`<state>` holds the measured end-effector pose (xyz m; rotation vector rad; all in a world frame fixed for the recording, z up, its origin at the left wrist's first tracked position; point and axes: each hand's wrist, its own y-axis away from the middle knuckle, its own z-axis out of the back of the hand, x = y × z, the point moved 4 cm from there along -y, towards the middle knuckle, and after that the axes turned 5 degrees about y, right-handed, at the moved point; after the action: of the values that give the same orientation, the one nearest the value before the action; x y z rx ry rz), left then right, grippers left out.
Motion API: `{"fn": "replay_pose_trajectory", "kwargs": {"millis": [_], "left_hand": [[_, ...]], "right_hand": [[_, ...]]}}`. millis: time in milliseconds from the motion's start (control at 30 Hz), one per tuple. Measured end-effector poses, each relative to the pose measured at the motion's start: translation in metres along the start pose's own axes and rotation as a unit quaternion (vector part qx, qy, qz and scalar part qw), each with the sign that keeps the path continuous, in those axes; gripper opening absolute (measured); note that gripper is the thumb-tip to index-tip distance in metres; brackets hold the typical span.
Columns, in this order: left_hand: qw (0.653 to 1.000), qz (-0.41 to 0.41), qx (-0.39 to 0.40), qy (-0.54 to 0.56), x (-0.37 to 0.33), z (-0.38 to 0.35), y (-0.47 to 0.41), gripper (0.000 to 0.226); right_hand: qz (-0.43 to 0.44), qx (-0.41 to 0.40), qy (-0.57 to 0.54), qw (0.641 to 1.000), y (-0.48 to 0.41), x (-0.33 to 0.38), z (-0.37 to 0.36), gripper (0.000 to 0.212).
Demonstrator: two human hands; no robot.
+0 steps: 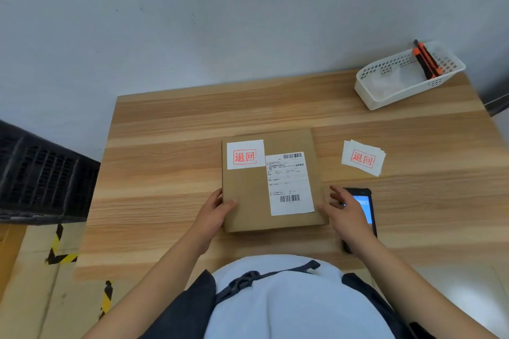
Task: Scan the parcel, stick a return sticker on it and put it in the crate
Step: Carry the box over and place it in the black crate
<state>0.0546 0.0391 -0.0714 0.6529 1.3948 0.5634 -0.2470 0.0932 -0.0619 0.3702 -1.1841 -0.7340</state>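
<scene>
A flat brown cardboard parcel [248, 192] lies on the wooden table [165, 146]. A white shipping label [289, 183] with barcodes covers its right half, and a white return sticker [245, 154] with red characters sits at its top left corner. My left hand [216, 210] grips the parcel's lower left edge, thumb on top. My right hand [345, 213] hovers with fingers spread just right of the parcel, over a black handheld scanner [363, 209] whose screen is lit. A black slatted crate [41, 173] stands on the floor to the left of the table.
A small stack of return stickers [363, 157] lies on the table to the right of the parcel. At the back right corner a white perforated basket [407, 77] holds an orange and black utility knife [427, 60]. Yellow-black tape marks the floor at the left.
</scene>
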Motion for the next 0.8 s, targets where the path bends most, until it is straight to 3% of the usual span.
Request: {"fn": "replay_pose_trajectory", "kwargs": {"millis": [200, 400, 567, 800], "left_hand": [[0.999, 0.005, -0.019, -0.030, 0.006, -0.003, 0.001, 0.048], [0.999, 0.027, -0.024, -0.036, 0.015, -0.008, 0.008, 0.058], [0.999, 0.032, -0.041, -0.011, 0.013, -0.009, 0.007, 0.056], [1.000, -0.004, -0.025, -0.001, 0.022, 0.008, 0.023, 0.058]], "right_hand": [[0.015, 0.038, 0.013, 0.999, -0.017, 0.004, -0.002, 0.063], [0.027, 0.063, 0.006, 0.998, -0.039, 0.015, -0.015, 0.041], [0.023, 0.062, 0.017, 0.998, -0.038, 0.016, -0.016, 0.049], [0.067, 0.074, 0.014, 0.995, -0.006, 0.026, -0.031, 0.038]]}}
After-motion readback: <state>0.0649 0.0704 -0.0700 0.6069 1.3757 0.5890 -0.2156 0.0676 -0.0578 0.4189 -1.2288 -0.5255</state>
